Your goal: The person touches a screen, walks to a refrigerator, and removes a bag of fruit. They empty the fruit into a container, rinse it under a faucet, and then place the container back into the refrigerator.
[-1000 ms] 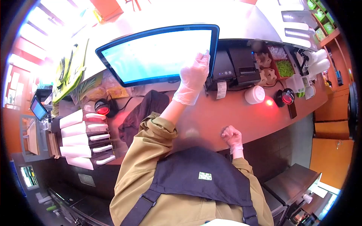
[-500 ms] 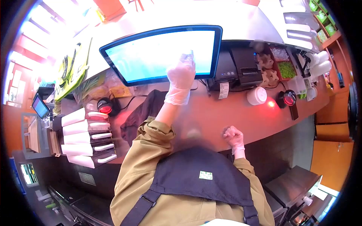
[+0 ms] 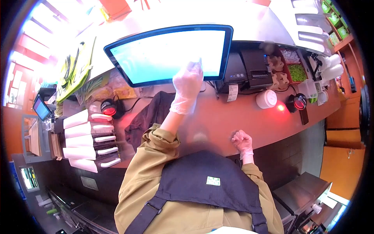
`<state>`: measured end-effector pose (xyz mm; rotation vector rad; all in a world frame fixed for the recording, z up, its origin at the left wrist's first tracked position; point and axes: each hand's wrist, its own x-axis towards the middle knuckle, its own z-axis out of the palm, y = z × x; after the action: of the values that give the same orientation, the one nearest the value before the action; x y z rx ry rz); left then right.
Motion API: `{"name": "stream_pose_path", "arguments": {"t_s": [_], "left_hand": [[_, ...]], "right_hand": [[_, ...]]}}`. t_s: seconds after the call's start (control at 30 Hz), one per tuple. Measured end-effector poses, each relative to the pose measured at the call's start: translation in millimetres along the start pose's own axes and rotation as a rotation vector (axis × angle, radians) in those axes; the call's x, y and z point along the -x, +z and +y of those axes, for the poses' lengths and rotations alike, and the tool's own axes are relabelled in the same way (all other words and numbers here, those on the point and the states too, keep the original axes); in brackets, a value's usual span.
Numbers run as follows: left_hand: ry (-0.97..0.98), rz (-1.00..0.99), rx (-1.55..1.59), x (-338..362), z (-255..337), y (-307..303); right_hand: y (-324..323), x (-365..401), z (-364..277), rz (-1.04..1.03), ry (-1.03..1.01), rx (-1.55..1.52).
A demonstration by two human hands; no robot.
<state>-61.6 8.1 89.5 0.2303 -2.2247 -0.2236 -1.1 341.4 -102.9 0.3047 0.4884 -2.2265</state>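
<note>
In a clear glove, my left hand [image 3: 187, 84] reaches up over the wide touchscreen [image 3: 136, 54]. Its index finger is stretched out and overlaps the lit display, with the other fingers curled and nothing held. The screen is mostly white and pale blue, its contents washed out by glare. My right hand [image 3: 242, 141], also gloved, is closed in a fist at the front edge of the reddish counter [image 3: 222, 117]. Behind that fist, farther up the counter, stands a white round container [image 3: 266, 99]. A dark cloth [image 3: 146, 121] lies left of my left forearm.
Right of the screen sit black printers [image 3: 255, 68] with a paper slip [image 3: 232, 93] hanging out. A scanner [image 3: 298, 102] glows red at the right, another scanner [image 3: 111, 107] at the left. Stacked white-handled scoops [image 3: 82, 136] stand left. A red box [image 3: 297, 73] holds green shreds.
My left hand has shifted slightly lower on the screen, its index finger still pointing at the display. My right fist stays in place. The view has tilted a little.
</note>
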Motion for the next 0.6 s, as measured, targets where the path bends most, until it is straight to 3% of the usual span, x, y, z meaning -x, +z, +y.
{"name": "stream_pose_path", "arguments": {"t_s": [0.33, 0.6], "left_hand": [[0.009, -0.103, -0.064, 29.6, -13.5, 14.8], [-0.008, -0.030, -0.060, 39.7, -19.3, 6.4]], "right_hand": [[-4.1, -0.4, -0.9, -0.021, -0.002, -0.006], [-3.1, -0.3, -0.6, -0.045, 0.026, -0.079]]}}
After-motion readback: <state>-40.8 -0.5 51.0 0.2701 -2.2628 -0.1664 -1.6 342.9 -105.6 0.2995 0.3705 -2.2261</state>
